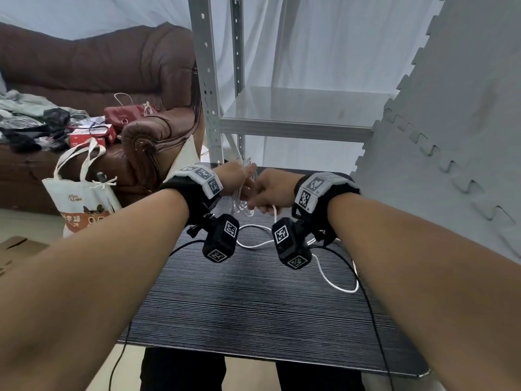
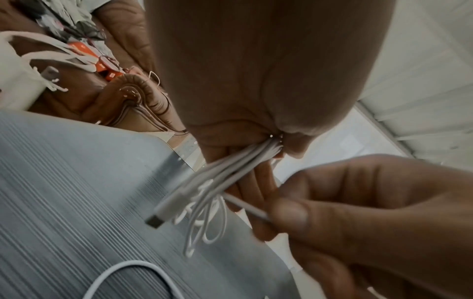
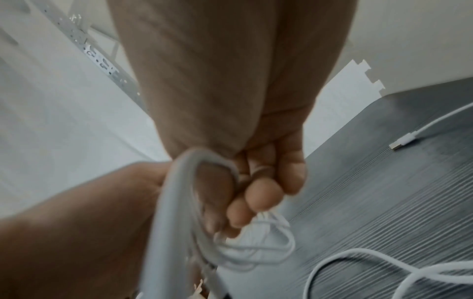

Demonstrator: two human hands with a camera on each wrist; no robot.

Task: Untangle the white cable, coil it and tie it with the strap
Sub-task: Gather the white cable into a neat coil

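1. Over the far end of the dark ribbed table (image 1: 253, 306), in the head view, both forearms are reaching forward with the hands meeting just beside each other. The left hand (image 1: 235, 176) is curling its fingers round a bundle of loops of the white cable (image 1: 244, 206), which is hanging below it above the table. The right hand (image 1: 267, 190) is closing on a single strand that is running down and trailing in loose curves across the table toward the near right. A brown sofa (image 1: 84, 80) is standing at the far left, with a white tote bag (image 1: 81, 193) in front of it, and a metal shelf (image 1: 296, 117) is rising beyond the table.

2. In the left wrist view, the left hand (image 2: 256, 91) is clamping several white cable (image 2: 230, 172) strands between palm and curled fingers; the loops are hanging down over the table (image 2: 64, 192), and a plug end (image 2: 160, 214) is sticking out to the left. The right hand (image 2: 371, 212) is pinching one strand between thumb and fingers.

3. In the right wrist view, which is blurred, the right hand (image 3: 256, 161) is keeping its fingers curled with white cable (image 3: 256, 248) passing through them. The left hand (image 3: 89, 222) is lying just beside it, with strands running along it. On the table (image 3: 384, 202) a second connector (image 3: 401, 141) is lying at the far right, and slack cable is curving near.
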